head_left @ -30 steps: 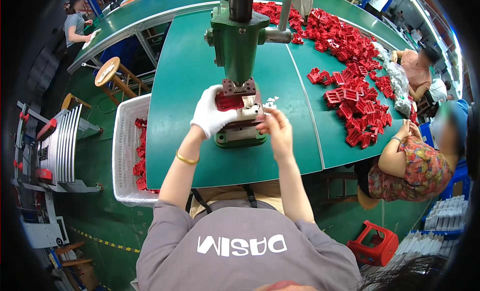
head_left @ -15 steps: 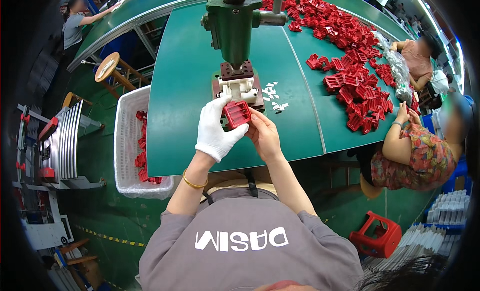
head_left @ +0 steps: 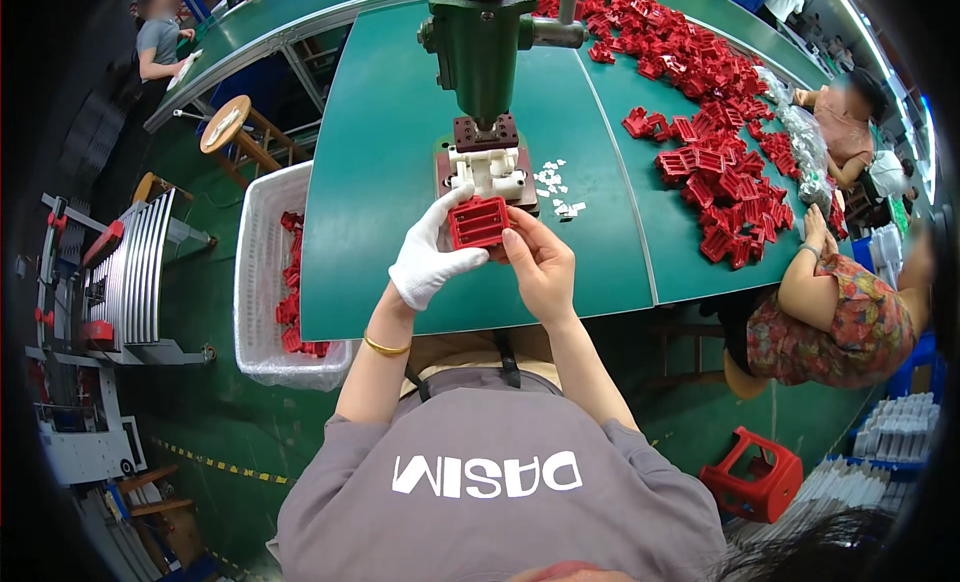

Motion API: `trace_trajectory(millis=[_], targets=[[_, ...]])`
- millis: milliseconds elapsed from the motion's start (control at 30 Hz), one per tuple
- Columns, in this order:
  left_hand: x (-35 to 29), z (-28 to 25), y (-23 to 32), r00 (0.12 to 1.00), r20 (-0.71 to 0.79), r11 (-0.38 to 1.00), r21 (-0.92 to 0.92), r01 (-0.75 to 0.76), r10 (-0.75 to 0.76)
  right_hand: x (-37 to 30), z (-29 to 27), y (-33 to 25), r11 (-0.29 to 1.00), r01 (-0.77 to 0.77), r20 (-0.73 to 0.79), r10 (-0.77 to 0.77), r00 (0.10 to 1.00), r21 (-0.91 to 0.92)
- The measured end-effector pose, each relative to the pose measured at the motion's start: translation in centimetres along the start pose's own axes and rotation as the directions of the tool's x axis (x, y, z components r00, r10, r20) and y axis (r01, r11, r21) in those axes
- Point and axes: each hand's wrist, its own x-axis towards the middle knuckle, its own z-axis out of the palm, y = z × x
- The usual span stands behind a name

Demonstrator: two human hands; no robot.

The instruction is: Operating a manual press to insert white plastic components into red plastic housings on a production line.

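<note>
A red slotted plastic part (head_left: 479,224) is held between both hands, its open slots turned up towards me. My left hand (head_left: 430,254), in a white glove, grips its left side with fingers behind and thumb below. At its right edge, my bare right hand (head_left: 541,265) closes thumb and fingers on it. Just beyond the hands is a white fixture (head_left: 490,172) on a dark red base, under the green press (head_left: 475,57). Small white pieces (head_left: 558,187) lie scattered to the right of the fixture.
A large heap of red parts (head_left: 722,187) covers the table's right side. A white crate (head_left: 262,312) with red parts stands at the table's left edge. A co-worker (head_left: 830,317) sits at the right, near clear plastic bags (head_left: 803,142). A red stool (head_left: 752,474) is behind at right.
The red part has been turned so its slotted face shows more squarely. My right hand has shifted slightly, its thumb now on the part's right edge. The whole view has shifted a little.
</note>
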Motion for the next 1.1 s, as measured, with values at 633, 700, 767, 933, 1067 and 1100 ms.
trace_trajectory(millis=[633, 700, 767, 933, 1067, 1100], targets=[[-3.2, -9.8, 0.7, 0.929, -0.338, 0.975, -0.099, -0.197, 0.153, 14.4, -2.9, -2.2, 0.737, 0.327, 0.233, -0.232, 0.945, -0.591], [-4.9, -15.3, 0.1, 0.823, -0.530, 0.978, 0.140, -0.153, 0.205, 15.6, -2.8, -0.9, 0.704, 0.330, 0.303, -0.168, 0.938, -0.629], [-7.0, -19.2, 0.2, 0.666, -0.680, 0.938, 0.333, -0.093, 0.307, 15.4, -2.3, -0.7, 0.742, 0.229, 0.291, -0.047, 0.955, -0.631], [-11.9, -32.2, -3.5, 0.494, -0.815, 0.896, 0.421, 0.143, 0.303, 14.8, -1.8, -1.2, 0.725, 0.312, 0.332, -0.122, 0.936, -0.614], [-13.0, -35.8, -7.3, 0.406, -0.893, 0.896, 0.328, 0.298, 0.192, 14.6, -1.8, -0.8, 0.679, 0.268, 0.259, -0.118, 0.959, -0.683], [-12.2, -35.3, -8.0, 0.395, -0.905, 0.891, 0.303, 0.337, 0.158, 14.8, -2.3, -0.7, 0.649, 0.310, 0.268, -0.166, 0.949, -0.695]])
